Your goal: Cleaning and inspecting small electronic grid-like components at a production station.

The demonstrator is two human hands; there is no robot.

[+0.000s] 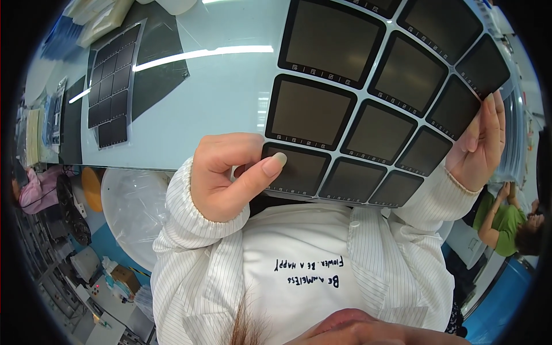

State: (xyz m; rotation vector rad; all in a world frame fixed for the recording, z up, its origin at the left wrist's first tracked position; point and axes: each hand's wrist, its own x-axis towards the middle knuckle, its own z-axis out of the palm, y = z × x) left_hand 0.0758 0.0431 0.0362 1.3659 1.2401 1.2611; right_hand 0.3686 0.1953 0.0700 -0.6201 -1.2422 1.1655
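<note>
Holds one sheet of dark panels (379,131), two-handed, over the near edge of the table (224,86). Shows twelve panels, one mostly cut off above. Pinches the left border with the left hand (227,178), thumb on top, fingertips hidden beneath. Grips the right edge with the right hand (482,144), fingers pointing forward, thumb hard to make out.

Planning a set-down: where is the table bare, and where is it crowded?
The widest bare patch of table lies between the dark flat piece and the held sheet, with the left hand at its near edge. The left end is crowded with another sheet and stacked packets; a bluish pile sits past the right hand.
</note>
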